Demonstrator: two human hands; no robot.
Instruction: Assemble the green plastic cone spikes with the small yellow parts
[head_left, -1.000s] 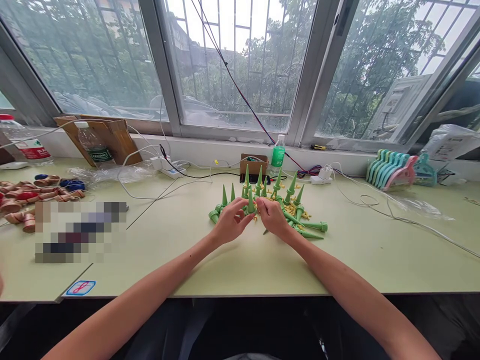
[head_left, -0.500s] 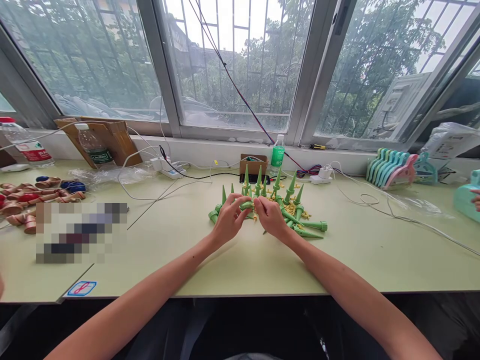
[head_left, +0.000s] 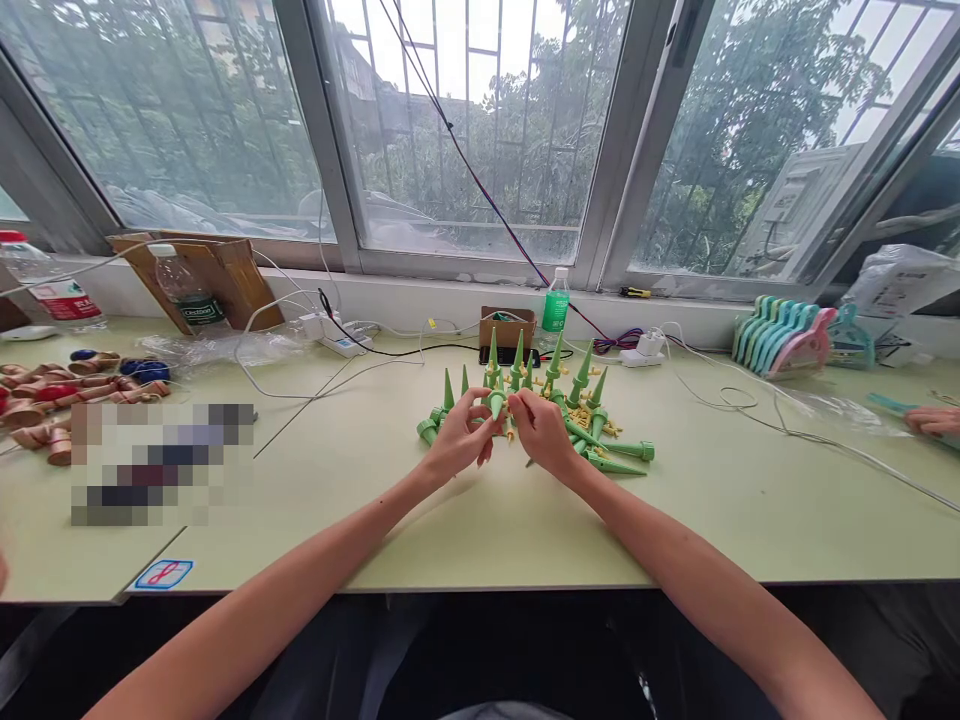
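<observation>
My left hand (head_left: pixel 459 438) pinches a green plastic plant-watering spike (head_left: pixel 496 403) between thumb and fingers, its pointed end tilted down toward me. Right beside it, my right hand (head_left: pixel 546 432) is closed in a pinch near the spike's wide end; whatever sits between those fingertips is hidden. Behind my hands, several green spikes (head_left: pixel 581 376) stand upright, points up. More green spikes (head_left: pixel 636 451) lie on their sides to the right. Small yellow plastic pieces (head_left: pixel 579 414) are heaped among them.
A green-labelled bottle (head_left: pixel 555 305) and a small cardboard box (head_left: pixel 508 326) stand at the back. Hangers (head_left: pixel 784 335) are stacked at right, near another person's hand (head_left: pixel 934 420). Wooden toys (head_left: pixel 56 395) lie far left. White cables (head_left: pixel 825 440) cross the table (head_left: pixel 510 540).
The green spike in my left hand has turned so that its point faces down toward me. My right hand has barely moved. At far right, the other person's hand and a light-blue item have shifted.
</observation>
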